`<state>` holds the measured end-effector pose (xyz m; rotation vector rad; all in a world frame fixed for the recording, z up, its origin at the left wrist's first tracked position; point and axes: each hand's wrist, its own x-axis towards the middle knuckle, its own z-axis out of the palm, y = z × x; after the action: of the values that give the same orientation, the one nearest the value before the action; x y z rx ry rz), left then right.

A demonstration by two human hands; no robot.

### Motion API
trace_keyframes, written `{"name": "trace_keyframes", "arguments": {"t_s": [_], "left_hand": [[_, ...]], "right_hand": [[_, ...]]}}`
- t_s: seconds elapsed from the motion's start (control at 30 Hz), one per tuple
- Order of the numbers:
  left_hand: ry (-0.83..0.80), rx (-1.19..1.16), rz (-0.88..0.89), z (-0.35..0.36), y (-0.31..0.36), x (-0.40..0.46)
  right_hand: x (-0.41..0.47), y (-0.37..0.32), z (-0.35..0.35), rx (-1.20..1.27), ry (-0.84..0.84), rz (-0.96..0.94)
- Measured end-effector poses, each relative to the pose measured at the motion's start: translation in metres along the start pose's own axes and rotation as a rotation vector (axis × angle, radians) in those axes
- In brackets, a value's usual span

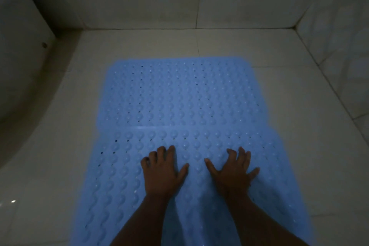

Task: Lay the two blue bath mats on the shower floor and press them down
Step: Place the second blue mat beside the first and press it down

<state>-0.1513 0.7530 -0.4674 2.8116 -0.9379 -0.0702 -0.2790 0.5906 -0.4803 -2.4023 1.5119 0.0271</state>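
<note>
Both hands [162,171] flat on near mat [123,175]

Your left hand [162,171] and right hand [233,170] lie flat, fingers spread, on the near mat [123,175]; the far mat [179,94] lies at frame centre on the tiled floor [299,146].

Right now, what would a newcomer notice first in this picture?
Two blue mats lie end to end on the pale tiled floor: the far mat and the near mat. The left hand and right hand press flat on the near mat, fingers spread.
</note>
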Motion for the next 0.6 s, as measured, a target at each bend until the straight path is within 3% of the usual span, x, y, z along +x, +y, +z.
{"name": "trace_keyframes", "arguments": {"t_s": [0.07, 0.23, 0.6], "left_hand": [[0.049, -0.023, -0.008, 0.003, -0.009, 0.013], [-0.148, -0.023, -0.167, 0.020, -0.045, 0.008], [-0.017, -0.004, -0.212, 0.023, -0.043, -0.023]], "right_hand": [[0.005, 0.004, 0.007, 0.016, 0.069, -0.047], [0.001, 0.015, 0.020, -0.055, 0.109, -0.123], [-0.010, 0.021, 0.028, -0.081, 0.127, -0.180]]}}
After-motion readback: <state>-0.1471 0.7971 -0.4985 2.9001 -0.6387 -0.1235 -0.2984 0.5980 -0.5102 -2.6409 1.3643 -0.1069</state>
